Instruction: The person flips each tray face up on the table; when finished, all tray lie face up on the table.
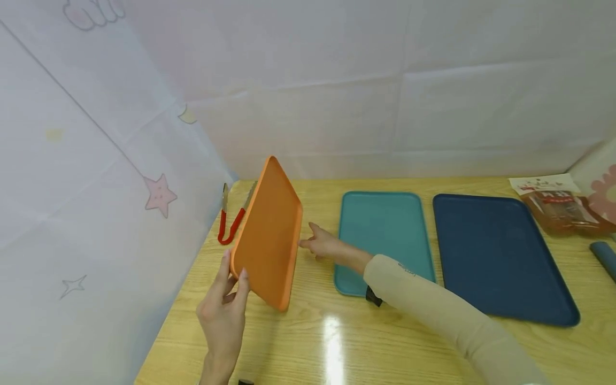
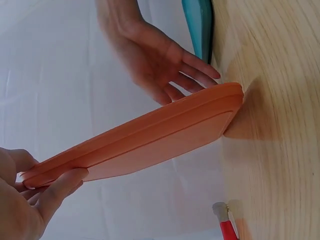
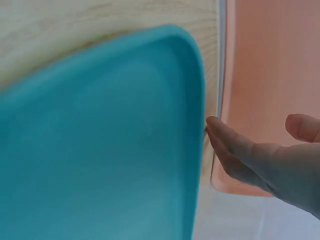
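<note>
An orange tray (image 1: 269,240) stands tilted on its edge at the left of the table. My left hand (image 1: 223,315) pinches its raised near-left corner between thumb and fingers. In the left wrist view, the far lower edge of the tray meets the wooden surface. My right hand (image 1: 321,242) reaches across beside the tray's lower right edge, fingers extended and thumb apart. Whether those fingertips touch the orange rim cannot be told. The right forearm passes over a teal tray (image 1: 380,224), hiding part of it.
Behind the orange tray lie tongs (image 1: 223,224) with red handles, partly hidden. A navy tray (image 1: 500,256) lies to the right of the teal one. Further right are a packaged bag (image 1: 560,206) and a blue-grey handle (image 1: 603,256). White cloth walls (image 1: 313,107) bound the table (image 1: 298,347).
</note>
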`<state>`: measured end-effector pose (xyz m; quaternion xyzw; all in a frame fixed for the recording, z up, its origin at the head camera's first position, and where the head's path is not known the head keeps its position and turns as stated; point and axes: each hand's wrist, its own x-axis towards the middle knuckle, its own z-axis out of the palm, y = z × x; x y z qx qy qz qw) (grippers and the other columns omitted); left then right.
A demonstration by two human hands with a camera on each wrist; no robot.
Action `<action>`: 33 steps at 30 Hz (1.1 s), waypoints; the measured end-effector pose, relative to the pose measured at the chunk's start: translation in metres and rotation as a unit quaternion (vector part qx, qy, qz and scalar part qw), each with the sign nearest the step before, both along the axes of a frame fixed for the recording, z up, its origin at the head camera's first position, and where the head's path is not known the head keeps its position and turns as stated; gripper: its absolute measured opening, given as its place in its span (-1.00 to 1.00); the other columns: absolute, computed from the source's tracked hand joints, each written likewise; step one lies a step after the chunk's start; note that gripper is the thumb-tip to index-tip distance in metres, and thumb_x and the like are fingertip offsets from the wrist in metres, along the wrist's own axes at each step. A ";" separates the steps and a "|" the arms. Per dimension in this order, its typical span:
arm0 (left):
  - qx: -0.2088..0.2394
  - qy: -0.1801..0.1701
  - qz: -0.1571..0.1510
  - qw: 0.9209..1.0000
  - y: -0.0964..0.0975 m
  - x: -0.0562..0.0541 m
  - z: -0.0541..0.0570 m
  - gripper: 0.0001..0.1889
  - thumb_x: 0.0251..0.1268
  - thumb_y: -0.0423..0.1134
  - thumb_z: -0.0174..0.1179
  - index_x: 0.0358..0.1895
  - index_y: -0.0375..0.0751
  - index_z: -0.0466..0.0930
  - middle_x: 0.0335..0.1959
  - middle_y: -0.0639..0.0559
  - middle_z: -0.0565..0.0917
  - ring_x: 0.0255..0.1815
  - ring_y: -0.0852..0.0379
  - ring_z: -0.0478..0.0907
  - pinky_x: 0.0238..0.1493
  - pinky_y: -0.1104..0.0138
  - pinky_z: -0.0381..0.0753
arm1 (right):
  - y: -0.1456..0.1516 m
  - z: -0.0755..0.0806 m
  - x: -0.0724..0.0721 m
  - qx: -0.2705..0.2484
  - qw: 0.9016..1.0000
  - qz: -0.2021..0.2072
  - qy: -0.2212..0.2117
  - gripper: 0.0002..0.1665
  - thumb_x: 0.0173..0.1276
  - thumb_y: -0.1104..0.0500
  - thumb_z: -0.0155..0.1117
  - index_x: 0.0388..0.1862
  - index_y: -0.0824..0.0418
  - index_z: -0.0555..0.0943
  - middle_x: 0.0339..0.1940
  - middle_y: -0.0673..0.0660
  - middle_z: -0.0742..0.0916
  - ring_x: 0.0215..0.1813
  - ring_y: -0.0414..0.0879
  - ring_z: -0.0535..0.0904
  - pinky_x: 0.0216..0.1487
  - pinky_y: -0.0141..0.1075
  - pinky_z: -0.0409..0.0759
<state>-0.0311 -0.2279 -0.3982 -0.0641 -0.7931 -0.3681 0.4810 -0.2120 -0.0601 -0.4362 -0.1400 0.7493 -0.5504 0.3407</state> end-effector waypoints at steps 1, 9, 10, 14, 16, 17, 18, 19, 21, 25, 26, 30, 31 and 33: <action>0.012 -0.005 -0.002 1.000 0.000 0.001 0.001 -0.30 -0.09 -0.78 0.26 0.25 -0.38 0.47 0.02 -0.33 0.63 -0.12 0.26 0.64 -0.46 0.54 0.58 | 0.000 -0.001 0.001 -0.004 1.000 0.001 -0.002 -0.04 0.49 0.01 0.11 0.60 0.10 -0.23 0.35 0.31 0.43 0.17 0.15 0.48 0.19 0.05 0.47; 0.086 -0.069 0.011 0.994 0.000 0.006 0.010 -0.36 0.16 -0.62 0.23 0.35 -0.22 0.40 0.09 -0.28 0.60 -0.26 0.40 0.67 -0.50 0.47 0.62 | 0.001 -0.002 0.006 -0.013 1.000 -0.015 0.002 -0.06 0.48 0.07 0.12 0.58 0.24 -0.20 0.29 0.35 0.48 0.24 0.15 0.48 0.19 0.00 0.49; 0.096 -0.075 0.013 0.992 -0.001 0.006 0.011 -0.37 0.19 -0.60 0.22 0.35 -0.20 0.40 0.11 -0.28 0.59 -0.26 0.39 0.68 -0.49 0.46 0.63 | 0.001 -0.003 0.006 -0.014 1.000 -0.017 0.004 -0.06 0.47 0.11 0.15 0.57 0.27 -0.17 0.27 0.35 0.50 0.22 0.14 0.51 0.17 -0.02 0.51; 0.130 -0.091 0.022 0.987 -0.005 0.006 0.011 -0.42 0.25 -0.53 0.20 0.36 -0.16 0.40 0.12 -0.29 0.58 -0.26 0.38 0.67 -0.51 0.44 0.63 | 0.001 -0.007 0.004 -0.022 0.999 -0.024 0.007 -0.07 0.36 0.32 0.22 0.54 0.39 -0.08 0.15 0.39 0.57 0.06 0.14 0.62 0.07 -0.07 0.59; 0.140 -0.095 0.024 0.985 -0.007 0.006 0.011 -0.43 0.26 -0.52 0.20 0.35 -0.18 0.40 0.11 -0.31 0.58 -0.27 0.38 0.67 -0.53 0.43 0.63 | 0.002 -0.010 0.003 -0.022 0.999 -0.026 0.010 -0.06 0.29 0.40 0.25 0.53 0.41 -0.04 0.03 0.39 0.62 -0.05 0.15 0.67 0.00 -0.07 0.63; 0.146 -0.098 0.025 0.984 -0.008 0.006 0.011 -0.43 0.26 -0.51 0.20 0.35 -0.18 0.40 0.10 -0.32 0.58 -0.27 0.38 0.67 -0.53 0.42 0.63 | 0.002 -0.011 0.002 -0.023 0.999 -0.029 0.010 -0.05 0.27 0.43 0.26 0.52 0.42 -0.03 -0.03 0.37 0.64 -0.09 0.16 0.68 -0.04 -0.08 0.64; 0.151 -0.101 0.025 0.983 -0.009 0.006 0.011 -0.44 0.27 -0.51 0.20 0.35 -0.18 0.40 0.10 -0.32 0.58 -0.26 0.38 0.67 -0.53 0.41 0.63 | 0.002 -0.013 0.002 -0.025 0.999 -0.031 0.010 -0.04 0.24 0.46 0.27 0.51 0.43 -0.01 -0.09 0.36 0.65 -0.13 0.16 0.69 -0.06 -0.08 0.65; 0.155 -0.104 0.026 0.982 -0.009 0.006 0.011 -0.44 0.27 -0.50 0.20 0.35 -0.18 0.40 0.10 -0.32 0.58 -0.26 0.38 0.67 -0.53 0.41 0.63 | 0.002 -0.014 0.001 -0.025 0.999 -0.033 0.011 -0.03 0.21 0.48 0.29 0.51 0.43 0.00 -0.14 0.34 0.66 -0.17 0.16 0.70 -0.09 -0.08 0.66; 0.163 -0.110 0.025 0.980 -0.011 0.005 0.011 -0.45 0.29 -0.48 0.19 0.35 -0.18 0.40 0.10 -0.32 0.58 -0.26 0.37 0.68 -0.53 0.39 0.64 | 0.002 -0.015 0.001 -0.031 0.999 -0.038 0.009 0.00 0.17 0.51 0.31 0.51 0.43 0.01 -0.20 0.33 0.66 -0.22 0.16 0.70 -0.13 -0.09 0.67; 0.180 -0.122 0.024 0.976 -0.015 0.004 0.011 -0.47 0.30 -0.46 0.19 0.35 -0.17 0.40 0.10 -0.29 0.58 -0.26 0.35 0.68 -0.52 0.37 0.64 | 0.003 -0.016 0.002 -0.042 0.998 -0.039 0.004 0.05 0.13 0.56 0.33 0.52 0.42 -0.02 -0.18 0.36 0.67 -0.24 0.12 0.71 -0.14 -0.10 0.68; 0.185 -0.127 0.023 0.974 -0.016 0.004 0.012 -0.46 0.31 -0.45 0.19 0.36 -0.16 0.39 0.11 -0.29 0.58 -0.25 0.35 0.68 -0.52 0.36 0.64 | 0.003 -0.016 0.003 -0.044 0.998 -0.040 0.001 0.07 0.13 0.56 0.32 0.52 0.41 -0.03 -0.16 0.37 0.67 -0.25 0.11 0.71 -0.13 -0.09 0.67; 0.210 -0.152 0.014 0.966 -0.021 0.003 0.013 -0.46 0.33 -0.40 0.19 0.38 -0.18 0.36 0.11 -0.27 0.57 -0.26 0.32 0.69 -0.49 0.33 0.65 | 0.004 -0.017 0.004 -0.050 0.998 -0.037 -0.005 0.09 0.15 0.56 0.31 0.54 0.37 -0.08 -0.18 0.36 0.68 -0.28 0.08 0.72 -0.14 -0.09 0.67; 0.219 -0.162 0.010 0.962 -0.023 0.002 0.014 -0.46 0.34 -0.39 0.18 0.38 -0.17 0.36 0.12 -0.28 0.56 -0.25 0.32 0.69 -0.49 0.33 0.65 | 0.004 -0.018 0.004 -0.050 0.998 -0.036 -0.007 0.09 0.15 0.56 0.31 0.55 0.36 -0.08 -0.20 0.35 0.68 -0.30 0.07 0.71 -0.14 -0.09 0.67; 0.234 -0.180 -0.001 0.955 -0.027 0.002 0.015 -0.48 0.36 -0.34 0.17 0.38 -0.17 0.36 0.16 -0.29 0.52 -0.24 0.32 0.69 -0.48 0.31 0.66 | 0.005 -0.020 0.003 -0.050 0.998 -0.036 -0.010 0.10 0.15 0.56 0.30 0.55 0.34 -0.07 -0.23 0.34 0.68 -0.34 0.06 0.71 -0.19 -0.10 0.69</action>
